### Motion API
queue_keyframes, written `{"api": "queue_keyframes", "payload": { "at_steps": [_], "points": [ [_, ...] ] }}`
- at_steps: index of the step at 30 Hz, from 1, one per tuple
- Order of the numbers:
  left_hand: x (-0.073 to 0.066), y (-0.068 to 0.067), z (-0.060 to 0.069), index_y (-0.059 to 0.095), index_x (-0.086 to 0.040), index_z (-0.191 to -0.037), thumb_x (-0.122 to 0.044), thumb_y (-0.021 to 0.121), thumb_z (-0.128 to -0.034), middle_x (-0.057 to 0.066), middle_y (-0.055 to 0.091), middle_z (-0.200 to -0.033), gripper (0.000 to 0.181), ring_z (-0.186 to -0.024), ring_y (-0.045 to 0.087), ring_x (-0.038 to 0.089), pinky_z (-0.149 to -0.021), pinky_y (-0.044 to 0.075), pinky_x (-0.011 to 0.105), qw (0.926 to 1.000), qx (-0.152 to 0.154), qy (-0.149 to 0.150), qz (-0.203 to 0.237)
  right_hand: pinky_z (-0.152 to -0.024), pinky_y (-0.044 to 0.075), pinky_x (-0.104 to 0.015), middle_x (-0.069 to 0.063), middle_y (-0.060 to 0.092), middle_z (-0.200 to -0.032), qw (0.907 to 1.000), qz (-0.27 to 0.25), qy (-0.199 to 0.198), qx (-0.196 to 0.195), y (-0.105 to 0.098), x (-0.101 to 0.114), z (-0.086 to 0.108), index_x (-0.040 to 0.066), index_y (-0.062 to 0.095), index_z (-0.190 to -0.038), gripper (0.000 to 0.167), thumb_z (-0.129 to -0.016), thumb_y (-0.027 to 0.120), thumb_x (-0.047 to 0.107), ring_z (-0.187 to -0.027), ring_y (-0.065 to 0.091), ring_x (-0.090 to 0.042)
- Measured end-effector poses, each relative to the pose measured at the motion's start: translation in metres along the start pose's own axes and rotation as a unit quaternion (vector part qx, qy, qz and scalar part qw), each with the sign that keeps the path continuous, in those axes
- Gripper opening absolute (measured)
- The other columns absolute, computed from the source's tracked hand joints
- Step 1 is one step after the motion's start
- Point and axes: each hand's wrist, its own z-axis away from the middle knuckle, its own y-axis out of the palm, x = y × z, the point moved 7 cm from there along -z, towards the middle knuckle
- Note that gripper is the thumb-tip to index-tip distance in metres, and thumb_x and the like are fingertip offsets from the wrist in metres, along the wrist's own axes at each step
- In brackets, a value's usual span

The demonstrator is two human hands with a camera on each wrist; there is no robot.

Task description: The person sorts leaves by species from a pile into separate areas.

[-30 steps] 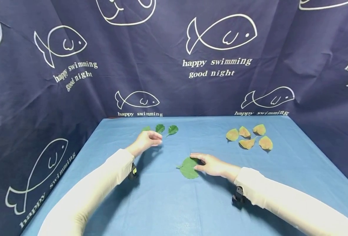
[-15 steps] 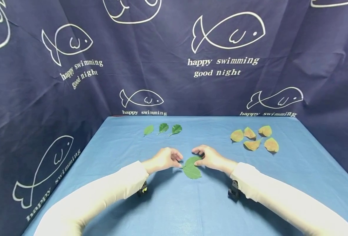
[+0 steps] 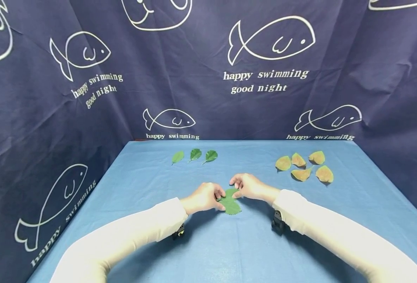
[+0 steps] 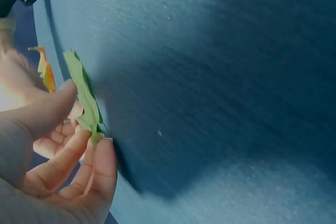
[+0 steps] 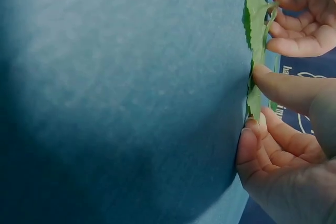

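Observation:
Two overlapping green leaves (image 3: pixel 232 208) are held just over the blue cloth between both hands, their stems toward the left. My left hand (image 3: pixel 205 196) holds the stem end, with its thumb and fingers around the leaf bases; in the left wrist view a leaf (image 4: pixel 84 93) stands edge-on between thumb and fingers. From the far right side, my right hand (image 3: pixel 251 186) pinches the upper leaf. The right wrist view has that hand's thumb (image 5: pixel 268 80) on the green leaf (image 5: pixel 254 100) and its fingertips under the lower edge. Part of the leaves is hidden behind the fingers.
Small green leaves (image 3: pixel 195 154) lie in a row at the back left of the blue cloth (image 3: pixel 152 177). Several yellow-brown leaves (image 3: pixel 301 174) are grouped at the back right. A dark blue curtain (image 3: pixel 208 70) printed with white fish hangs behind and at the sides.
My left hand has come from the back-left leaves rightward and toward me, and now takes hold of the stem end. The right hand keeps its place at the leaves, its fingers closer in.

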Motion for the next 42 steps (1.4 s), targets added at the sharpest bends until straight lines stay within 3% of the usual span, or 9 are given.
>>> {"api": "queue_keyframes", "payload": {
  "at_steps": [13,20,25,31,36,42],
  "points": [
    [0.001,0.004,-0.003,0.068,-0.007,-0.100,0.002,0.080,-0.0749,-0.004,0.060,-0.068,0.029,-0.064,0.057,0.009,-0.068,0.055,0.023,0.9988,-0.021,-0.041,0.014,-0.060,0.051,-0.022,-0.003,0.062,-0.074,0.9999,-0.008,0.006,0.007,-0.003,-0.003,-0.007,0.001,0.070,-0.091,0.023,-0.072,0.083,0.004,-0.065,0.056,-0.011],
    [0.004,0.004,-0.006,0.068,-0.007,-0.088,0.003,0.080,-0.0744,-0.001,0.061,-0.064,0.021,-0.059,0.058,0.011,-0.059,0.054,0.021,0.9988,-0.020,-0.036,0.027,-0.051,0.053,-0.022,-0.005,0.067,-0.068,0.9988,-0.034,0.033,0.015,-0.007,-0.005,-0.009,-0.001,0.073,-0.090,0.019,-0.073,0.082,0.001,-0.055,0.058,-0.011],
    [0.009,0.004,-0.007,0.068,-0.007,-0.085,0.003,0.080,-0.0733,-0.001,0.064,-0.063,0.019,-0.058,0.059,0.010,-0.059,0.053,0.020,0.9983,-0.016,-0.040,0.038,-0.054,0.058,-0.026,-0.007,0.069,-0.068,0.9972,-0.052,0.044,0.029,-0.006,-0.007,-0.010,-0.003,0.072,-0.088,0.015,-0.075,0.080,0.000,-0.054,0.058,-0.011],
    [0.012,0.000,-0.007,0.069,-0.005,-0.083,0.001,0.083,-0.0707,0.001,0.067,-0.065,0.019,-0.059,0.059,0.009,-0.057,0.053,0.019,0.9977,-0.014,-0.045,0.049,-0.054,0.060,-0.030,-0.011,0.070,-0.068,0.9959,-0.074,0.029,0.045,-0.006,-0.008,-0.009,-0.005,0.072,-0.085,0.010,-0.078,0.077,-0.001,-0.051,0.059,-0.009],
    [0.016,-0.002,-0.006,0.070,-0.005,-0.081,0.000,0.084,-0.0705,0.001,0.068,-0.067,0.018,-0.060,0.059,0.009,-0.057,0.053,0.019,0.9971,-0.010,-0.056,0.051,-0.058,0.062,-0.031,-0.013,0.071,-0.071,0.9899,-0.121,0.042,0.060,-0.005,-0.012,-0.009,-0.009,0.072,-0.088,0.010,-0.081,0.073,-0.003,-0.054,0.062,-0.011],
    [0.024,-0.005,-0.002,0.073,-0.005,-0.084,0.000,0.081,-0.0737,0.002,0.070,-0.070,0.014,-0.062,0.063,0.011,-0.061,0.056,0.021,0.9945,-0.002,-0.077,0.071,-0.063,0.063,-0.030,-0.012,0.069,-0.070,0.9753,-0.194,0.082,0.065,-0.008,-0.022,-0.007,-0.016,0.067,-0.097,0.016,-0.085,0.068,-0.005,-0.057,0.064,-0.012]
  ]
}}
